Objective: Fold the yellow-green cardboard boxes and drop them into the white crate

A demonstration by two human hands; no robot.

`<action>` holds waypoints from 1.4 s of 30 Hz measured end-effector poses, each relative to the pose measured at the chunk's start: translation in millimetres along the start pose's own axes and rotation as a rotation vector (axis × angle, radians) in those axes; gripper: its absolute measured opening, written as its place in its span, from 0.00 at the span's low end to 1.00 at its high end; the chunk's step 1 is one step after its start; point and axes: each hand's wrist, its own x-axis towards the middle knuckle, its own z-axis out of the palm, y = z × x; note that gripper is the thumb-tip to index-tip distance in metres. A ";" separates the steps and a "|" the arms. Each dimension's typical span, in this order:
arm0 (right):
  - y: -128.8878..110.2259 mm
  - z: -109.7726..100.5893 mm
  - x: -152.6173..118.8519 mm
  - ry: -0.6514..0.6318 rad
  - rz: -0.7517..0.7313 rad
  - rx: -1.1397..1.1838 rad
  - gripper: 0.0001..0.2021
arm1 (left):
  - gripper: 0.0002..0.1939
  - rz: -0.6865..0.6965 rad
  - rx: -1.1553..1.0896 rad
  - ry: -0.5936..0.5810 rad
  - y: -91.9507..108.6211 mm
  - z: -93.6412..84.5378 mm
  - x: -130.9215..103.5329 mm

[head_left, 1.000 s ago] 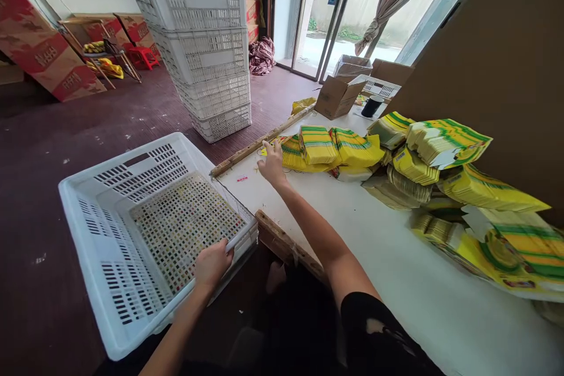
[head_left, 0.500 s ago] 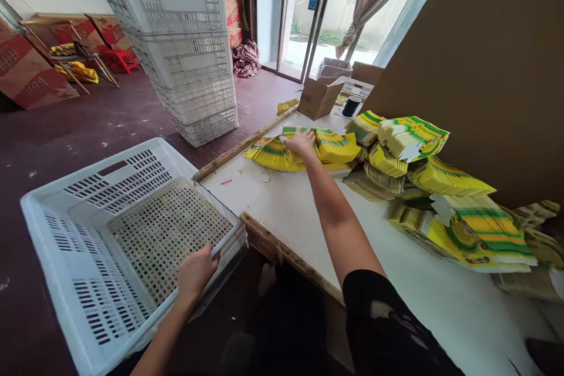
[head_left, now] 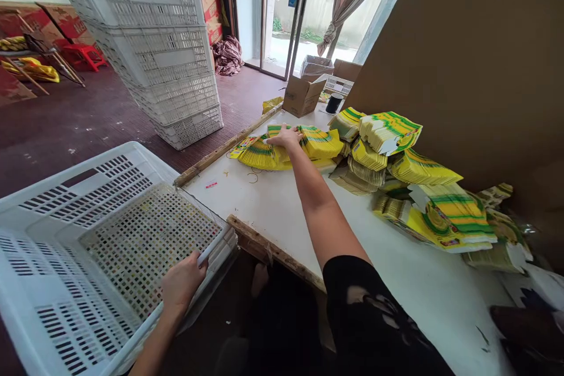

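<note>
My left hand (head_left: 183,282) is wrapped round the near right rim of a white plastic crate (head_left: 57,299). The crate has slotted walls and a grid floor dotted with small bits. With its fingers spread, my right hand (head_left: 285,137) lies on top of a fanned row of yellow and green printed cardboard packets (head_left: 324,144). The packets lie flat at the far left of the white table (head_left: 273,200). Just right of them, several more piles of folded packets (head_left: 390,129) are heaped up.
A tall stack of white crates (head_left: 163,59) stands on the floor beyond the crate. At the table's far end are an open cardboard box (head_left: 297,97) and a dark cup-like object (head_left: 333,103). A wooden strip (head_left: 264,241) edges the table. A brown panel (head_left: 440,70) rises on the right.
The view has turned slightly right, so everything appears further left. My left hand stays on the crate rim and my right hand stays on the packets.
</note>
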 end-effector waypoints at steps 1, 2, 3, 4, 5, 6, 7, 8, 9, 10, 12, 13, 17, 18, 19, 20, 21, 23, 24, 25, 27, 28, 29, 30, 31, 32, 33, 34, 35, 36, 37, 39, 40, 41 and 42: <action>-1.0 -0.2 -0.2 -0.008 0.009 0.003 0.47 | 0.19 -0.002 0.000 0.005 -0.2 0.3 0.1; -2.2 -0.3 -1.3 -0.008 0.017 0.007 0.47 | 0.19 -0.004 -0.002 0.007 -0.4 0.3 0.1; -3.5 -0.6 -3.3 -0.002 0.021 0.012 0.46 | 0.19 -0.008 -0.006 0.006 -0.4 0.2 0.3; -4.8 -1.2 -6.2 0.008 0.022 0.017 0.45 | 0.19 -0.011 -0.013 0.001 -0.5 -0.1 0.4; -6.1 -2.2 -9.8 0.021 0.018 0.022 0.44 | 0.19 -0.015 -0.020 -0.005 -0.4 -0.6 0.6; -7.1 -3.8 -14.1 0.035 0.009 0.027 0.43 | 0.19 -0.021 -0.027 -0.010 -0.4 -1.2 0.7; -7.6 -5.9 -19.1 0.048 -0.002 0.029 0.42 | 0.19 -0.022 -0.035 -0.014 -0.4 -1.9 0.7; -7.3 -8.5 -24.7 0.065 -0.025 0.032 0.42 | 0.19 -0.021 -0.041 -0.017 -0.3 -2.6 0.5; -5.8 -11.7 -31.1 0.085 -0.062 0.040 0.42 | 0.19 -0.018 -0.044 -0.017 -0.3 -3.3 0.2; -2.7 -15.2 -38.3 0.107 -0.110 0.054 0.42 | 0.19 -0.015 -0.045 -0.015 -0.2 -4.0 -0.2; 9.6 -22.7 -56.3 0.147 -0.231 0.105 0.42 | 0.19 -0.015 -0.045 -0.012 0.0 -4.8 -1.2; 19.4 -26.4 -67.2 0.156 -0.291 0.136 0.43 | 0.19 -0.022 -0.043 -0.009 -0.1 -4.9 -1.7; 82.4 -35.8 -120.5 0.107 -0.392 0.190 0.44 | 0.19 -0.016 -0.063 0.005 -1.3 -3.3 -2.4; 102.4 -35.6 -134.0 0.085 -0.364 0.180 0.44 | 0.19 -0.010 -0.071 0.009 -1.7 -2.8 -2.3; 122.9 -34.2 -146.4 0.068 -0.315 0.160 0.44 | 0.19 -0.004 -0.078 0.010 -2.1 -2.5 -2.3; 143.1 -31.5 -157.5 0.064 -0.263 0.134 0.44 | 0.19 0.001 -0.083 0.010 -2.5 -2.2 -2.2; 162.3 -27.5 -167.0 0.063 -0.211 0.103 0.44 | 0.19 0.004 -0.086 0.011 -2.7 -2.1 -2.2; 195.6 -17.1 -181.1 0.057 -0.089 0.025 0.44 | 0.18 0.011 -0.091 0.012 -2.8 -1.8 -2.2; 208.7 -11.5 -185.8 0.039 -0.019 -0.020 0.44 | 0.18 0.015 -0.092 0.013 -2.7 -1.5 -2.2; 219.0 -6.4 -189.3 0.021 0.051 -0.065 0.44 | 0.19 0.016 -0.093 0.017 -2.6 -1.2 -2.3; 230.3 0.3 -192.7 0.012 0.153 -0.148 0.42 | 0.19 0.018 -0.093 0.024 -2.3 -0.7 -2.5; 230.8 1.4 -193.0 0.033 0.173 -0.187 0.41 | 0.19 0.020 -0.095 0.027 -2.2 -0.6 -2.7; 227.6 0.9 -192.3 0.072 0.164 -0.221 0.40 | 0.19 0.022 -0.098 0.032 -2.2 -0.8 -3.0; 220.6 -0.7 -190.6 0.120 0.123 -0.246 0.39 | 0.18 0.022 -0.102 0.036 -2.1 -1.2 -3.5; 210.0 -3.0 -187.8 0.164 0.054 -0.255 0.38 | 0.18 0.022 -0.106 0.038 -2.1 -1.7 -4.0; 196.1 -5.3 -183.7 0.197 -0.045 -0.245 0.36 | 0.18 0.022 -0.109 0.040 -2.1 -2.5 -4.5; 179.3 -6.9 -178.2 0.202 -0.164 -0.204 0.34 | 0.18 0.020 -0.109 0.039 -2.0 -3.3 -5.0; 160.4 -7.4 -171.1 0.176 -0.282 -0.137 0.32 | 0.18 0.018 -0.106 0.034 -1.9 -4.2 -5.4; 140.1 -6.6 -162.4 0.119 -0.398 -0.061 0.29 | 0.18 0.013 -0.103 0.026 -1.8 -4.9 -5.6; 119.4 -4.4 -152.0 0.051 -0.471 0.002 0.27 | 0.18 0.009 -0.100 0.019 -1.7 -5.6 -5.7; 98.9 -1.1 -140.2 0.025 -0.490 0.018 0.24 | 0.18 0.006 -0.100 0.013 -1.6 -6.0 -5.6; 61.9 7.4 -113.5 0.009 -0.497 0.032 0.23 | 0.18 -0.002 -0.104 0.009 -1.3 -6.4 -5.2; 46.4 11.7 -99.5 0.006 -0.489 0.036 0.22 | 0.17 -0.006 -0.108 0.010 -1.3 -6.4 -4.8; 33.3 15.4 -85.6 0.007 -0.471 0.036 0.22 | 0.17 -0.008 -0.110 0.012 -1.2 -6.3 -4.5; 23.0 18.5 -72.4 0.010 -0.446 0.035 0.22 | 0.17 -0.009 -0.112 0.014 -1.1 -6.0 -4.1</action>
